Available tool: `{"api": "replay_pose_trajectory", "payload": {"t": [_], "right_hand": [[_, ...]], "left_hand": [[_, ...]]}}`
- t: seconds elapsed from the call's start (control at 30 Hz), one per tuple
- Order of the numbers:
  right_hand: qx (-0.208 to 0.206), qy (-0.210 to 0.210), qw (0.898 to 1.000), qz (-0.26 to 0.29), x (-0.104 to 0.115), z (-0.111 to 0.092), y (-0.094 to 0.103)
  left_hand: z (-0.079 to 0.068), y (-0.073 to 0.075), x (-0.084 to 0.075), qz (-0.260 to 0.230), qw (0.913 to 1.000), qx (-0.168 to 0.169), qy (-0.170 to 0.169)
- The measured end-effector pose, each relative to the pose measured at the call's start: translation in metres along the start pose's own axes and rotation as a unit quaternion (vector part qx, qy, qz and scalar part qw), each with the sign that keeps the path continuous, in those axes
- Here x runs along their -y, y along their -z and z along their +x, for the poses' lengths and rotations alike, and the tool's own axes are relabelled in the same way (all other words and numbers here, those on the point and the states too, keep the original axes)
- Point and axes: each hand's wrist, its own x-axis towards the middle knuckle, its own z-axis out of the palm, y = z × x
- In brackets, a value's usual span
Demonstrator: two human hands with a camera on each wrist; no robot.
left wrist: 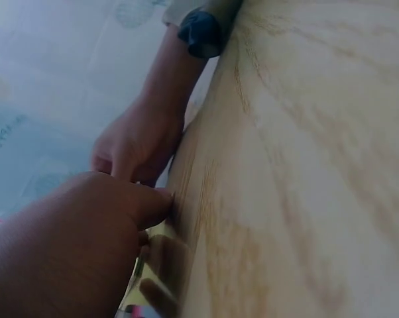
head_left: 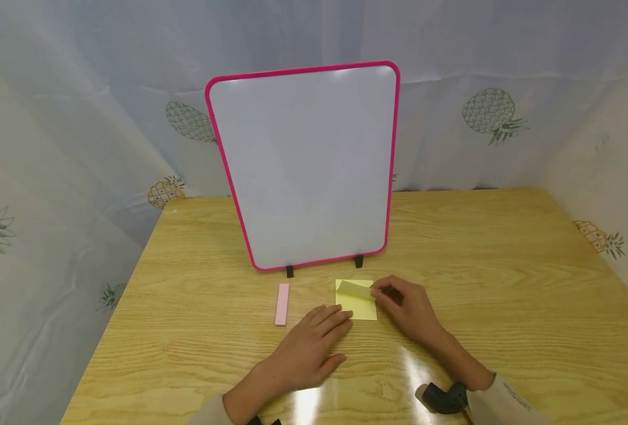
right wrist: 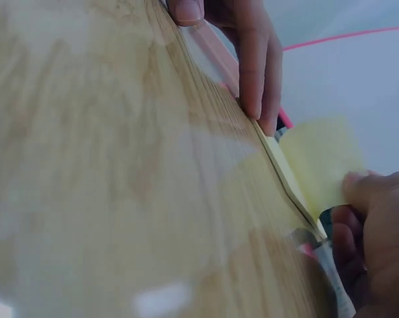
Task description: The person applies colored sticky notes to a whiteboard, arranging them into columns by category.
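1. Grip. The right hand (head_left: 411, 308) pinches the right end of a thin, pale yellow paper sheet (head_left: 355, 289) between thumb and forefinger, the two clamped together on its edge.
2. Sheet. The held sheet is raised and bent above a flat, bright yellow, square paper pad (head_left: 362, 308), which lies on the table and serves as the clock's centre in the head view.
3. Steadying hand. The left hand (head_left: 314, 342) lies at about 8 o'clock, palm down, its fingers extended and slightly apart; the fingertips rest at the pad's lower left edge and grip nothing.
4. Strip. A narrow, pale pink, rectangular paper strip (head_left: 282, 304) lies flat at 9 o'clock, apart from both hands.
5. Board. A large white panel with a rounded magenta frame, the whiteboard (head_left: 308, 171), stands at 11 o'clock on two small black feet (head_left: 359, 261), one at 10 o'clock and the other at 12, near the pad.
6. Sleeves. Beige cuffs show at 4 and 8 o'clock; a black device (head_left: 444, 399) sits beside the right wrist.
7. Surroundings. The table (head_left: 505, 295) has a yellowish wood-grain surface. Behind it hangs a pale grey-blue curtain (head_left: 319, 29), with a green pineapple print (head_left: 488, 111) at 1 o'clock.
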Motion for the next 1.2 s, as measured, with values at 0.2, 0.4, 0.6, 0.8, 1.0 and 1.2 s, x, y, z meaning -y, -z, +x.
{"api": "replay_pose_trajectory", "payload": {"t": [0.2,0.4,0.6,0.8,1.0,1.2], "right_hand": [[-0.044,-0.013,0.999,-0.010,0.026,0.008,0.000],[-0.068,-0.023,0.997,0.001,0.023,0.011,-0.003],[-0.101,-0.028,0.994,0.011,-0.003,0.012,-0.010],[-0.119,-0.059,0.991,0.001,-0.003,0.018,-0.009],[-0.124,-0.068,0.990,-0.003,0.021,0.027,-0.003],[-0.120,-0.084,0.989,-0.010,0.035,0.033,0.002]], "left_hand": [[-0.001,-0.003,0.000,-0.011,0.9999,-0.010,0.003],[-0.001,-0.003,-0.002,0.001,0.9998,0.001,0.018],[0.000,-0.002,-0.005,0.011,0.9994,0.016,0.030],[0.000,-0.001,-0.006,0.023,0.9990,0.020,0.032],[0.002,0.000,-0.006,0.028,0.9989,0.020,0.033],[0.002,0.000,-0.006,0.027,0.9987,0.022,0.038]]}}
